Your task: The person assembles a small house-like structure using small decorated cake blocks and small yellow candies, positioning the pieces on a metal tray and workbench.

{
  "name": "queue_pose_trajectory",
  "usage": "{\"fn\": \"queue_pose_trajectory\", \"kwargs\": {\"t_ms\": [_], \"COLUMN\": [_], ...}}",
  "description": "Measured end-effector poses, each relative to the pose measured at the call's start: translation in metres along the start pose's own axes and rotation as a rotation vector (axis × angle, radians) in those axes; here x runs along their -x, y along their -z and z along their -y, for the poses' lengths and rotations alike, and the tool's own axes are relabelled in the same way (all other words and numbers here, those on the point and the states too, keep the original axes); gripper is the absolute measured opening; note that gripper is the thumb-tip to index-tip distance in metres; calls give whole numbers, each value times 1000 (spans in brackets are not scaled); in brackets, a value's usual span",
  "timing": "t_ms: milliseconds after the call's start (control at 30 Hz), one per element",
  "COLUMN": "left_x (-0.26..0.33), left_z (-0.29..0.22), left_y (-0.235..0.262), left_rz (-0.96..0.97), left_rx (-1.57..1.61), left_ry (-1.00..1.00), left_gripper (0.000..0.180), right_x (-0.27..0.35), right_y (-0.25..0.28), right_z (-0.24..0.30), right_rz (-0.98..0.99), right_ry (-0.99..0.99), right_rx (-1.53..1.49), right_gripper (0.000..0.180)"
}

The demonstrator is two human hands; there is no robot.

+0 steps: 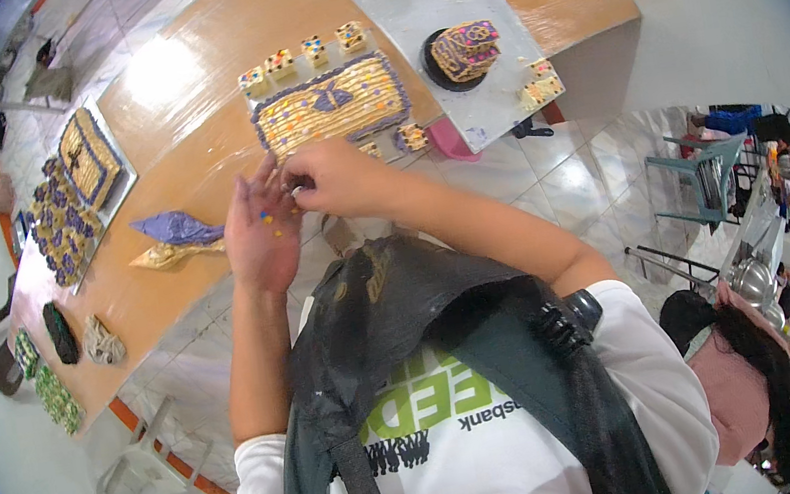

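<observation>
My left hand [261,241] is held palm up with fingers stretched out, and a few tiny yellow, orange and blue sprinkles [269,220] lie on its palm. Over its fingers, my right hand [337,176] is closed in a pinch; whatever is between its fingertips is too small to make out. Just beyond both hands sits a rectangular cake [306,116] with cream-yellow piping, a purple border, a purple bow shape and coloured dots. Small square cakes [315,51] with coloured toppings line its far side. Left of my left hand lie a purple piping bag [172,228] and a yellow piping bag [164,253].
A white board [427,5] at the right carries a decorated cake [469,52] on a black base. At left are another rectangular cake [88,161], purple-and-yellow cupcakes [61,228] and a crumpled grey cloth [102,341]. A person in pink [733,391] is at lower right, near a green chair [704,178].
</observation>
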State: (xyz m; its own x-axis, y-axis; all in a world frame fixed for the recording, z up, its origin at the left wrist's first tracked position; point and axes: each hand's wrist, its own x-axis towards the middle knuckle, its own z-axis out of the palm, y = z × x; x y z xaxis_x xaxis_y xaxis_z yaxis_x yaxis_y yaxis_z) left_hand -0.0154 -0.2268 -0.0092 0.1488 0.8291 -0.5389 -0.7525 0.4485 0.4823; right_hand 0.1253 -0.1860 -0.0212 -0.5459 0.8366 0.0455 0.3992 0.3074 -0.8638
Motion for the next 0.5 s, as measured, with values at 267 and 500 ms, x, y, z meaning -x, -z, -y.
{"fn": "queue_pose_trajectory", "kwargs": {"t_ms": [267,500], "left_x": [-2,-5], "left_z": [-3,-5], "left_y": [10,2], "left_rz": [-22,-37], "left_rx": [11,55], "left_ry": [-132,-226], "left_gripper": [53,53], "right_x": [-1,-1], "right_y": [-24,-19], "right_z": [-29,-22], "right_rz": [-13,-285], "right_ry": [-77,43], "right_rx": [142,102], "right_gripper": [14,16]}}
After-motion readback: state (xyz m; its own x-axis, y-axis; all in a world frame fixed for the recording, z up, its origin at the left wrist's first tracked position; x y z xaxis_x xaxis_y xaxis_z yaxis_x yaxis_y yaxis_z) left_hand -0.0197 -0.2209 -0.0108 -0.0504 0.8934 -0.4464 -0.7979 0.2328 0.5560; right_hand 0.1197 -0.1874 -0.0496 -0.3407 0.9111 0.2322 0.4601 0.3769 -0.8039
